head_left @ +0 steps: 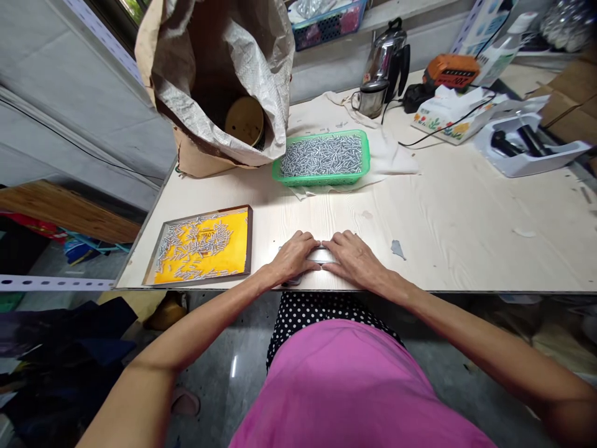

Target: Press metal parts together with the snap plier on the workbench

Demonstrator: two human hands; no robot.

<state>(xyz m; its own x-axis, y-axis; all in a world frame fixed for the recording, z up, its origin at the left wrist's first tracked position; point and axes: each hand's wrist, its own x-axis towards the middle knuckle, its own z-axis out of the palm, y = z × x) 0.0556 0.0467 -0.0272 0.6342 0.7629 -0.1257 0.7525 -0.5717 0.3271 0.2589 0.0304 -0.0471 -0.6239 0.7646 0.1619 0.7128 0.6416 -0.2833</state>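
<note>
Near the table's front edge, both hands grip a short silvery metal bar [320,256] from its two ends. My left hand [295,256] is closed round the left end, thumb in front and fingers behind. My right hand [347,256] pinches the right end the same way. The fingers cover much of the bar, so its exact kind cannot be made out. Under my left hand a dark grey object [293,281] shows only in part. To the left lies a shallow tray [250,239] with a yellow bottom and many small metal pins [212,239] scattered in it.
A green basket [321,181] full of small metal pins stands behind my hands. Left of it is a large open sack [205,149] with a round container inside. A metal kettle [385,56], a cup [372,99], an orange tool battery [451,70] and a white tray [522,163] stand farther right.
</note>
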